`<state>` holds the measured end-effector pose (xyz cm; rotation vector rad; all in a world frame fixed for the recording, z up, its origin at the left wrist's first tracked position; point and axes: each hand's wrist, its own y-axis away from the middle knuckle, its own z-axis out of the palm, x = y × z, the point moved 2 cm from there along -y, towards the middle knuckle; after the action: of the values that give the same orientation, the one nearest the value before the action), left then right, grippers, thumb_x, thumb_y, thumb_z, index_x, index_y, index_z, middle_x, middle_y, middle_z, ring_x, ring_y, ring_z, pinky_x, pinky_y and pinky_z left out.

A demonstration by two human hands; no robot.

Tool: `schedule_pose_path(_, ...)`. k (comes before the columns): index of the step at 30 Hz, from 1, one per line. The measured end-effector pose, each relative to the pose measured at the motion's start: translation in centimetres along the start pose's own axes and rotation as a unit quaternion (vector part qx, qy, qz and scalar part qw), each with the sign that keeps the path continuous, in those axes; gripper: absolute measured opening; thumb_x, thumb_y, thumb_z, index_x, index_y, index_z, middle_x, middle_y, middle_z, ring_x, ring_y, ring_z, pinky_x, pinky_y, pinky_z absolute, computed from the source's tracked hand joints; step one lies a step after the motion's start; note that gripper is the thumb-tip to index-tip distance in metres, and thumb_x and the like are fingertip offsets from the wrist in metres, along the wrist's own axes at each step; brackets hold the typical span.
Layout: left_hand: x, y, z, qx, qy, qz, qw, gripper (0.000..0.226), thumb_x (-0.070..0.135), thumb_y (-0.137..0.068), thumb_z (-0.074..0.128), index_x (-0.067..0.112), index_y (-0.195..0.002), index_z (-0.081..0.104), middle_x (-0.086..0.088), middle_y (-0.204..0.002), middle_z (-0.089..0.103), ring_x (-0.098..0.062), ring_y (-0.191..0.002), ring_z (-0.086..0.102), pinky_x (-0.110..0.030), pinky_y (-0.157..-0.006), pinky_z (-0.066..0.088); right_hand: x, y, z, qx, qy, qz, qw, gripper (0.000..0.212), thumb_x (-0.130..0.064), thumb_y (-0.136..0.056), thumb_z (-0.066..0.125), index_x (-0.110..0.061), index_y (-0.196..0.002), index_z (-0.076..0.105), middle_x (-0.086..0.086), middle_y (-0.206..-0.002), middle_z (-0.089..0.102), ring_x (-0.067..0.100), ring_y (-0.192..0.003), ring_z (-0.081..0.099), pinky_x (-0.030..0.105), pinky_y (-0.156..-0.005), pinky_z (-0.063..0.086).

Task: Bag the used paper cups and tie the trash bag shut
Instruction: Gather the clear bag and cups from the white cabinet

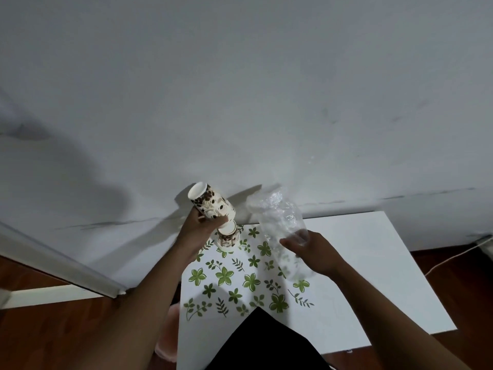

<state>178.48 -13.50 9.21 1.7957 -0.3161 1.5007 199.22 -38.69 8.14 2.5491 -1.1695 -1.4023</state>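
The left hand (201, 229) curls its fingers round a stack of brown-and-white printed paper cups (213, 205), raised off the table and tilted toward 11 o'clock. At the stack's 5 o'clock, a matching single paper cup (227, 237) stands on the white table with green leaf print (373, 263). At 3 o'clock the right hand (312, 252) grips a clear crumpled plastic bag (277, 217). Bagging looks barely begun. Next, the bag's mouth, not plainly visible, needs opening toward the cups. The grey wall (266, 102) stands close at 12 o'clock, while bare tabletop lies toward 3 o'clock.
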Motion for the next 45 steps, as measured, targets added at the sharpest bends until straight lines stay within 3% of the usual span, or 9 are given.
schedule_pose_path(7,-8.0,-6.0,-0.9,0.029,-0.192,0.016,0.981,0.108,0.047,-0.041,0.102,0.026,-0.138,0.060,0.001,-0.131,0.073,-0.022,-0.120,0.069,-0.051,-0.105,0.057,-0.4,1.3,0.5,-0.004,-0.021,0.002,1.000,0.055,-0.068,-0.094,0.073,-0.012,-0.092,0.072,0.005,-0.096,0.078,0.026,-0.088,0.079,0.047,-0.087,0.062)
schedule_pose_path(18,-11.9,-6.7,0.8,-0.016,-0.281,0.000,0.960,0.105,0.057,-0.044,0.104,0.028,-0.134,0.060,0.009,-0.124,0.076,-0.015,-0.116,0.073,-0.042,-0.099,0.062,-0.2,2.9,0.4,-0.033,-0.005,0.006,0.999,0.039,-0.064,-0.095,0.074,-0.025,-0.097,0.076,-0.009,-0.098,0.079,0.006,-0.092,0.075,0.033,-0.089,0.058)
schedule_pose_path(22,-7.0,-3.2,-0.8,-0.094,-0.413,-0.111,0.899,0.103,0.052,-0.061,0.093,0.014,-0.147,0.050,-0.012,-0.151,0.052,-0.023,-0.116,0.066,-0.031,-0.082,0.059,-1.0,2.5,0.3,-0.044,-0.001,-0.004,0.999,0.042,-0.062,-0.096,0.075,-0.020,-0.092,0.073,0.000,-0.096,0.077,0.010,-0.085,0.073,0.035,-0.084,0.056)
schedule_pose_path(24,-4.2,-1.6,-2.8,-0.072,-0.492,-0.133,0.858,0.088,0.054,-0.081,0.076,0.014,-0.154,0.047,-0.022,-0.164,0.034,-0.031,-0.133,0.058,-0.034,-0.102,0.054,-1.8,2.2,0.4,-0.052,-0.001,-0.010,0.999,0.038,-0.062,-0.096,0.075,-0.025,-0.091,0.073,-0.004,-0.096,0.076,0.010,-0.087,0.074,0.033,-0.084,0.056)
schedule_pose_path(28,2.1,2.5,-6.9,0.034,-0.381,0.019,0.924,0.048,0.058,-0.100,0.063,0.030,-0.139,0.064,0.005,-0.151,0.060,-0.017,-0.135,0.059,-0.034,-0.102,0.047,-5.0,1.1,1.9,-0.102,0.018,-0.040,0.994,0.046,-0.064,-0.095,0.076,-0.019,-0.096,0.076,-0.002,-0.103,0.077,0.018,-0.090,0.078,0.041,-0.085,0.062)
schedule_pose_path(32,6.8,6.9,-7.1,-0.048,-0.144,0.018,0.988,0.086,0.091,-0.071,0.068,0.052,-0.145,0.045,0.013,-0.148,0.057,-0.004,-0.135,0.056,-0.043,-0.114,0.049,-7.9,0.4,3.7,-0.146,0.058,-0.062,0.986,0.044,-0.065,-0.093,0.078,-0.021,-0.096,0.078,-0.004,-0.096,0.080,0.004,-0.082,0.077,0.013,-0.072,0.053)
schedule_pose_path(37,6.6,9.8,-10.6,-0.110,-0.174,-0.017,0.979,0.108,0.073,-0.068,0.087,0.069,-0.152,0.021,0.009,-0.157,0.039,-0.010,-0.147,0.041,-0.039,-0.111,0.048,-13.6,0.5,8.3,-0.210,0.103,-0.118,0.965,0.038,-0.064,-0.086,0.085,-0.037,-0.109,0.073,-0.021,-0.101,0.076,-0.014,-0.086,0.068,0.013,-0.077,0.046)
schedule_pose_path(43,5.1,11.6,-17.3,-0.059,-0.154,-0.015,0.986,0.076,0.055,-0.078,0.090,0.066,-0.140,0.046,0.000,-0.148,0.056,-0.013,-0.140,0.054,-0.043,-0.112,0.054,-17.0,-0.3,12.9,-0.258,0.085,-0.144,0.951,0.043,-0.021,-0.094,0.089,0.008,-0.117,0.067,0.019,-0.114,0.074,-0.005,-0.098,0.073,0.000,-0.079,0.047)
schedule_pose_path(45,4.5,12.3,-20.5,-0.030,-0.147,-0.013,0.989,0.070,0.050,-0.082,0.087,0.063,-0.139,0.048,0.001,-0.145,0.058,-0.013,-0.139,0.056,-0.041,-0.106,0.055,-18.3,-0.3,14.3,-0.260,0.093,-0.146,0.950,0.038,-0.027,-0.094,0.090,0.000,-0.113,0.071,0.006,-0.106,0.075,-0.008,-0.088,0.071,0.002,-0.078,0.046)
